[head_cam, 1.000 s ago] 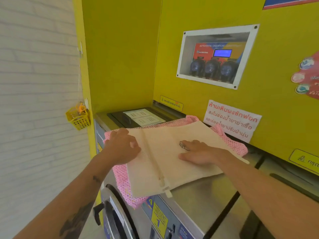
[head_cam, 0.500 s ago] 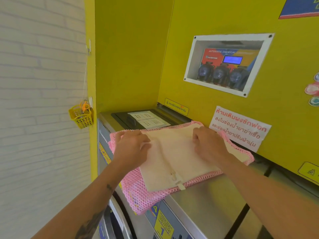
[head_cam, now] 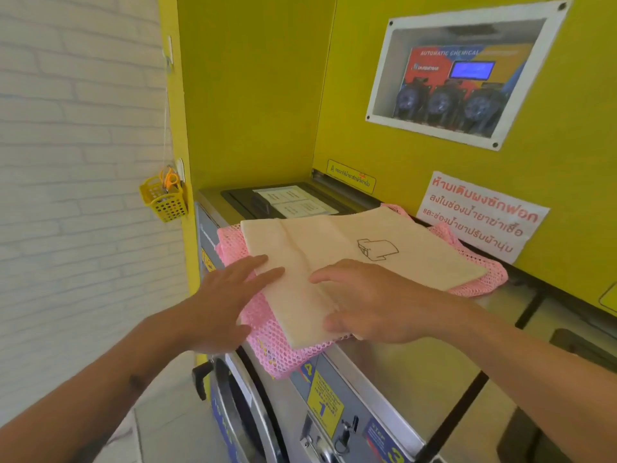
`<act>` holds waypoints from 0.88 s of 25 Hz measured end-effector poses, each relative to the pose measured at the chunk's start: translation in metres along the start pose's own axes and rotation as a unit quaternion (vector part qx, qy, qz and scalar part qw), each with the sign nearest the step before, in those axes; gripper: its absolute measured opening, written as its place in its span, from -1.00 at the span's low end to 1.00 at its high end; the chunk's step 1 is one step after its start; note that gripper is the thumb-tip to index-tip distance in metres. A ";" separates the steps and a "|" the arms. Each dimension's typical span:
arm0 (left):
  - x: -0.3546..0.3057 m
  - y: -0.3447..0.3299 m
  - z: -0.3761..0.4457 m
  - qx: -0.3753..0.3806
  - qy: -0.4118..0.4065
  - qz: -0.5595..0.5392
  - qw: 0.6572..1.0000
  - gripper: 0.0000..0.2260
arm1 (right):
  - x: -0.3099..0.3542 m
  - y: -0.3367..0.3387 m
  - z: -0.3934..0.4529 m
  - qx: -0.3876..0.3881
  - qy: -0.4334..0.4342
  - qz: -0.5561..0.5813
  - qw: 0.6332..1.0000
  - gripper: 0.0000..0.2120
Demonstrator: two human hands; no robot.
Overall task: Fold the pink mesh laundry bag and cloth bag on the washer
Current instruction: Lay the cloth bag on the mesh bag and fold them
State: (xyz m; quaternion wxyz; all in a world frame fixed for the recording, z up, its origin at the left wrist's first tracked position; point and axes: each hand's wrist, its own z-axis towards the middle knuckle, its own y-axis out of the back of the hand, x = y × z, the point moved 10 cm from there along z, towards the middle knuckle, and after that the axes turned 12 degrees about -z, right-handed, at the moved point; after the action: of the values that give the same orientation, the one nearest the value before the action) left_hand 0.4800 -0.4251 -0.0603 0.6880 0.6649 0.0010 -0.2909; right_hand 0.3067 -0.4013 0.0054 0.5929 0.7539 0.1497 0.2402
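A cream cloth bag (head_cam: 337, 248) with a small line drawing lies flat on top of the pink mesh laundry bag (head_cam: 280, 349), which spreads over the steel washer top (head_cam: 417, 359) and hangs over its front edge. My left hand (head_cam: 220, 302) rests flat at the cloth bag's near left edge, fingers spread. My right hand (head_cam: 370, 302) lies palm down on the bag's near corner, fingers apart. The mesh also shows pink at the far right (head_cam: 480, 282).
A yellow wall panel rises behind the washer with a framed dispenser window (head_cam: 457, 81) and a white warning sign (head_cam: 480, 218). A black lid (head_cam: 247, 198) sits at the washer's back left. A small yellow basket (head_cam: 163, 198) hangs on the left wall.
Both hands came back from the cloth bag's far part to its near edge. The bag now lies flat and smooth with its drawing showing.
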 end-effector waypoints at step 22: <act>-0.127 0.033 -0.052 -0.311 -0.153 0.076 0.935 -0.50 | -0.004 0.000 -0.083 -0.181 0.009 -0.164 0.970 -0.58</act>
State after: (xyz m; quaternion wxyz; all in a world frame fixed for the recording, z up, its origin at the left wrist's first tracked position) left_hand 0.4077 -0.3290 0.0128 0.8722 0.3636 -0.0645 -0.3207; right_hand 0.2588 -0.3353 0.0195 0.7493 0.5971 0.2306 0.1698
